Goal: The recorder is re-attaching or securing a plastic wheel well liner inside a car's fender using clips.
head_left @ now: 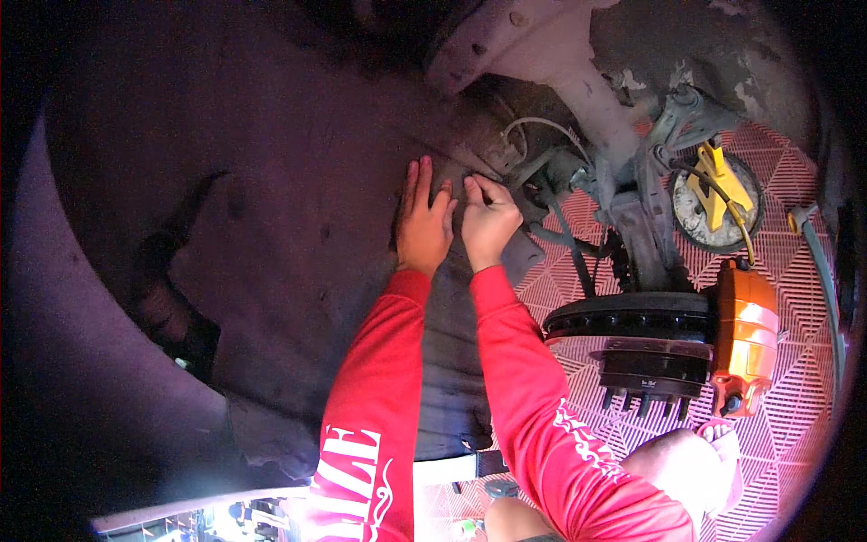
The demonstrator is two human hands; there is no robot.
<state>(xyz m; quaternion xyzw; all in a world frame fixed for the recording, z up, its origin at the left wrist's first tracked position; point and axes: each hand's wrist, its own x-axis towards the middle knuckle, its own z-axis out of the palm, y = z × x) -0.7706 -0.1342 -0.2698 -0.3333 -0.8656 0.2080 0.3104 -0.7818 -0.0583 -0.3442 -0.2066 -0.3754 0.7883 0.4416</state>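
A dark wheel arch liner (298, 235) fills the middle of the view. My left hand (424, 226) lies against it with the fingers stretched out and nothing in them. Just to its right, my right hand (489, 219) is closed, thumb and forefinger pinched together at the liner near its right-hand edge. Whatever sits between those fingertips, if anything, is too small to make out. Both forearms, in red sleeves, reach up from the lower edge.
Right of my arms are a black brake disc hub (646, 357) with studs and an orange brake caliper (746, 334). Suspension arms (641, 212) lie beyond them. A yellow bracket (720, 190) rests on a round plate. Below spreads pink grated flooring (786, 298); my bare leg is near the hub.
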